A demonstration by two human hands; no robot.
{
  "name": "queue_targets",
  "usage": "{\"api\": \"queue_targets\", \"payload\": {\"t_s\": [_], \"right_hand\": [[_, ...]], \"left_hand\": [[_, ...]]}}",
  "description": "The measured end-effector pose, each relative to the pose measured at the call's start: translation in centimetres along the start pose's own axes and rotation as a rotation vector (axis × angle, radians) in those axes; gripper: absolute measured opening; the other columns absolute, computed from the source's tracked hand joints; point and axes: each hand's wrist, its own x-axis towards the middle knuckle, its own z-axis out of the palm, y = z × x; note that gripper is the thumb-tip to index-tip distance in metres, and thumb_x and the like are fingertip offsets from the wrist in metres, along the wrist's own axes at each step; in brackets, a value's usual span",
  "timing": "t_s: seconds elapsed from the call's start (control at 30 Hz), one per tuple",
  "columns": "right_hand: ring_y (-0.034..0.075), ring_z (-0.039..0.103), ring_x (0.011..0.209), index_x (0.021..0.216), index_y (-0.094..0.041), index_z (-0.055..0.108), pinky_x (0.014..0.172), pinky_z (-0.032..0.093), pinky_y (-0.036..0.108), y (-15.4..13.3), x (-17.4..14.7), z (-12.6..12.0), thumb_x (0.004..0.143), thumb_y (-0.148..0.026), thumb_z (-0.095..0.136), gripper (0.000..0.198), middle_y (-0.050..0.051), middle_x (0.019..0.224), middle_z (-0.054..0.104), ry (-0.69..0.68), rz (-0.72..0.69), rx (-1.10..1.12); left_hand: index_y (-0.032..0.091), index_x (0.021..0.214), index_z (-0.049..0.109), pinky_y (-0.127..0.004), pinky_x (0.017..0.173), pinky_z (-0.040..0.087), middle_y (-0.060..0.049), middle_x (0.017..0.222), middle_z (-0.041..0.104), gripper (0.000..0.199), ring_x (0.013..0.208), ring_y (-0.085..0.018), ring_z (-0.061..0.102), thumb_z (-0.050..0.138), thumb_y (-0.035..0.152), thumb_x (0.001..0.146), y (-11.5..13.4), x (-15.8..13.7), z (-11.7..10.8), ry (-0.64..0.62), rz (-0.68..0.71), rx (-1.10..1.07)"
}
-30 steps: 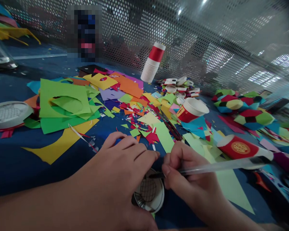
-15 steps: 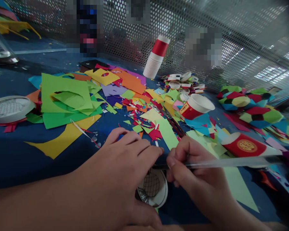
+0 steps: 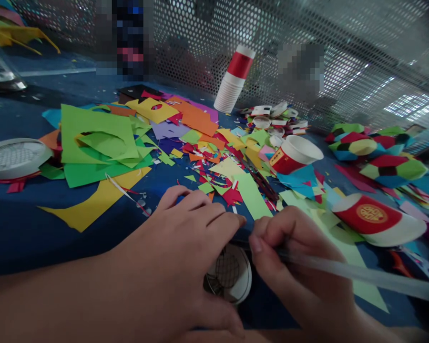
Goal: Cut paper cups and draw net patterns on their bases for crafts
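A round white paper piece, like a cup bottom [image 3: 241, 276], lies partly under my left hand [image 3: 186, 247]; a dark grid and other dark lines are drawn on it. The fingers of that hand curl over its far side and the thumb sits at its near side. My right hand [image 3: 296, 257] pinches a pen with a clear barrel [image 3: 346, 269], just right of the disc. The pen's tip is hidden around the fingers, so I cannot tell whether it touches the paper.
Coloured paper sheets [image 3: 100, 138] and scraps spread beyond my hands. A red-and-white paper cup [image 3: 296, 155] and a cut cup [image 3: 379, 219] lie right. Stacked cups [image 3: 234, 81] stand near the mesh screen [image 3: 257, 28]. At left is another drawn-on white disc [image 3: 16, 157].
The rear of the pen has swung down toward me, and my right hand has shifted slightly right and down. My left hand stays on the disc.
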Motion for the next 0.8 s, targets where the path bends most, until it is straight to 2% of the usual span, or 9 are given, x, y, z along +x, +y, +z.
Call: {"api": "queue_targets", "payload": {"t_s": [0.1,0.23,0.37,0.47,0.6,0.73,0.8], "right_hand": [[0.012,0.046,0.051,0.082,-0.028,0.045,0.045,0.034,0.026,0.12,-0.21,-0.02,0.091,-0.011,0.055,0.021,-0.006,0.064,0.048,-0.049,-0.047,0.027],[0.013,0.05,0.053,0.082,-0.028,0.046,0.047,0.036,0.028,0.08,-0.55,0.15,0.09,-0.012,0.057,0.021,-0.005,0.066,0.052,-0.01,-0.003,0.004],[0.013,0.049,0.051,0.077,-0.027,0.045,0.05,0.037,0.03,-0.29,-0.61,0.46,0.087,-0.013,0.058,0.022,-0.005,0.062,0.054,0.023,-0.049,0.013],[0.012,0.049,0.052,0.08,-0.028,0.046,0.049,0.038,0.029,-0.33,-0.52,0.38,0.088,-0.012,0.058,0.022,-0.005,0.064,0.052,0.025,-0.038,-0.018],[0.011,0.05,0.054,0.083,-0.028,0.044,0.05,0.041,0.025,-0.1,-0.29,0.08,0.089,-0.008,0.056,0.024,-0.007,0.066,0.052,-0.064,-0.129,-0.005],[0.012,0.049,0.056,0.085,-0.029,0.045,0.051,0.04,0.026,-0.09,-0.22,-0.07,0.09,-0.008,0.056,0.024,-0.006,0.068,0.051,-0.027,-0.079,-0.016],[0.013,0.05,0.056,0.084,-0.029,0.045,0.05,0.039,0.028,-0.12,-0.25,-0.1,0.09,-0.007,0.054,0.024,-0.005,0.067,0.052,-0.054,-0.088,0.021]], "left_hand": [[0.018,0.116,0.064,-0.057,0.099,0.038,-0.005,0.104,0.07,0.078,0.106,-0.035,0.059,0.088,0.065,0.059,0.08,0.02,-0.22,-0.007,-0.014,-0.018],[0.018,0.114,0.065,-0.058,0.101,0.038,-0.004,0.104,0.069,0.07,0.106,-0.035,0.06,0.086,0.062,0.064,0.23,-0.12,-0.42,-0.031,-0.028,-0.009],[0.019,0.121,0.062,-0.058,0.101,0.039,-0.004,0.109,0.07,0.075,0.107,-0.034,0.06,0.085,0.062,0.065,0.26,-0.15,-0.39,-0.001,-0.006,-0.005],[0.019,0.116,0.064,-0.059,0.101,0.039,-0.004,0.106,0.069,0.068,0.105,-0.034,0.06,0.086,0.06,0.066,0.45,0.03,-0.55,-0.031,-0.037,0.004],[0.019,0.116,0.064,-0.06,0.103,0.037,-0.005,0.109,0.07,0.069,0.107,-0.034,0.059,0.089,0.057,0.064,0.68,0.24,-0.89,-0.067,-0.052,-0.021],[0.019,0.108,0.065,-0.06,0.102,0.036,-0.005,0.105,0.07,0.066,0.105,-0.035,0.058,0.09,0.059,0.062,0.49,0.19,-0.81,-0.065,-0.049,-0.02],[0.019,0.108,0.065,-0.06,0.1,0.036,-0.005,0.103,0.07,0.071,0.104,-0.035,0.058,0.09,0.062,0.058,0.29,0.12,-0.64,-0.044,-0.035,-0.018]]}}
